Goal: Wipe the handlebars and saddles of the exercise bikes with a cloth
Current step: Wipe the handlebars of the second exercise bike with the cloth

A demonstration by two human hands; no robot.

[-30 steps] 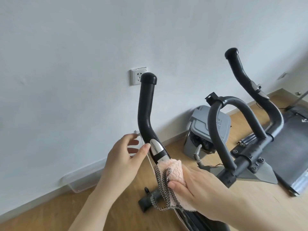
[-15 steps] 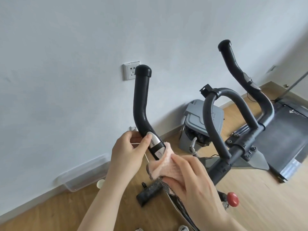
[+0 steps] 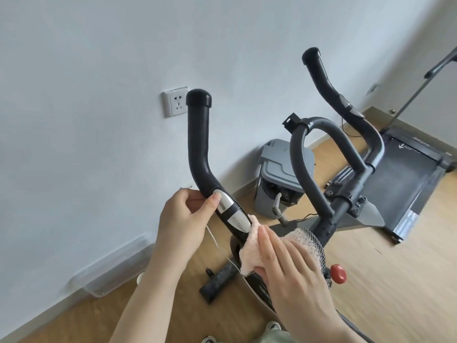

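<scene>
A black exercise bike handlebar fills the view. Its left grip (image 3: 197,149) rises near the wall, with a silver pulse sensor (image 3: 231,214) low on it. My left hand (image 3: 184,224) pinches the grip just above the sensor, thumb on the silver plate. My right hand (image 3: 289,271) presses a pink fluffy cloth (image 3: 252,251) with a dark netted edge against the bar below the sensor. The right grip (image 3: 329,87) and the inner loop bar (image 3: 304,167) stand free. No saddle is in view.
A grey lidded bin (image 3: 279,169) stands by the wall behind the bars. A treadmill deck (image 3: 405,174) lies at the right. A wall socket (image 3: 174,103) is left of the grip, a clear plastic tray (image 3: 111,271) on the floor, a red knob (image 3: 338,274) on the frame.
My right hand has slid the cloth down the bar below the sensor and spread flatter over it. My left hand has closed onto the grip above the sensor. The view has tilted down.
</scene>
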